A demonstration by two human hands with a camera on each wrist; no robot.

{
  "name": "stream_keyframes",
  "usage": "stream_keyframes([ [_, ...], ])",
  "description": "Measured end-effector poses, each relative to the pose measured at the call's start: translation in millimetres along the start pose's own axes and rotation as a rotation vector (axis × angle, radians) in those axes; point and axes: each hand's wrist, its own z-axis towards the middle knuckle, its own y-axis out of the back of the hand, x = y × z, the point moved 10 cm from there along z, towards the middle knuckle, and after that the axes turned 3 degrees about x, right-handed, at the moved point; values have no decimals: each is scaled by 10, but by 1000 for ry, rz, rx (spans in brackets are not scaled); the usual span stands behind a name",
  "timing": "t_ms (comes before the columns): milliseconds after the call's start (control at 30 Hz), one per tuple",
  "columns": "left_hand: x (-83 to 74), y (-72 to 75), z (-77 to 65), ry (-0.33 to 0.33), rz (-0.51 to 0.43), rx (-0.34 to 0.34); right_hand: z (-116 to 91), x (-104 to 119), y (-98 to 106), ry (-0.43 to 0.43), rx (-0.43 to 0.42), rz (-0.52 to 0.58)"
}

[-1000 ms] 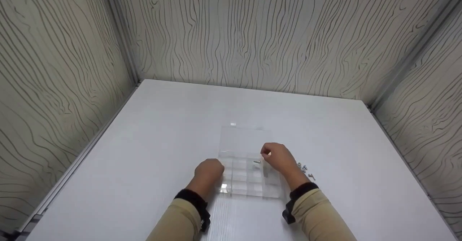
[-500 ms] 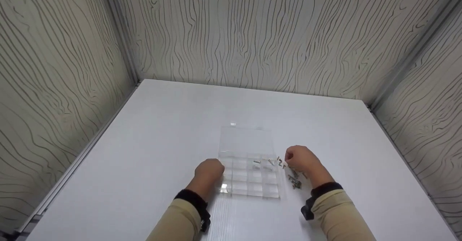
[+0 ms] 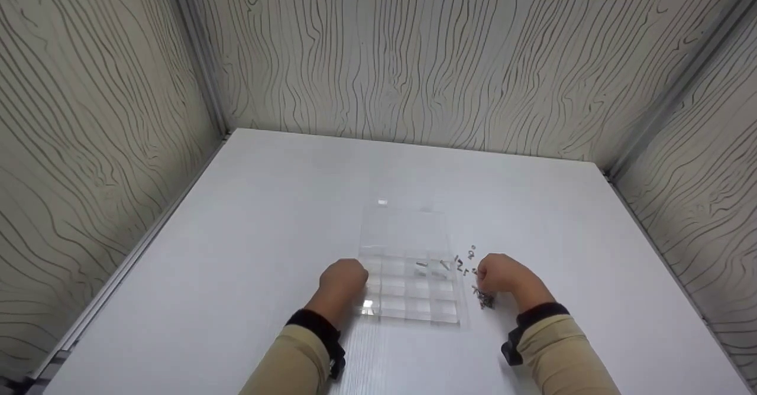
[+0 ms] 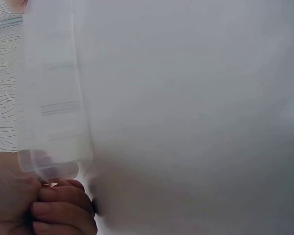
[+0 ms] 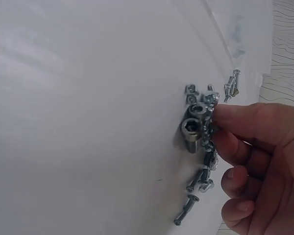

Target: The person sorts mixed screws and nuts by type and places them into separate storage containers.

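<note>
A clear plastic compartment box lies with its lid laid back on the far side. My left hand grips the box's left edge; in the left wrist view its fingers curl under the box's corner. One screw lies in a far compartment, and another screw in the compartment right of it. My right hand reaches down into a pile of screws beside the box, thumb and forefinger right at the pieces. I cannot tell whether a piece is pinched between them.
Several small loose screws lie between the box and the pile, and a few small pieces lie farther back. The white table meets patterned walls at the back and sides.
My right hand has moved from over the box's right compartments to the screw pile on the right, then lower. A screw now shows in the right-hand compartment. My left hand stays put.
</note>
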Motion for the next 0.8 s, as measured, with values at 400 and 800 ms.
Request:
stream_keyframes([
  [400,22,-19,35,5,-34,6,6,3,31,-40,-18,-23],
  [800,145,-44,74,105,-228,-6,73,487,273,98,-124,81],
])
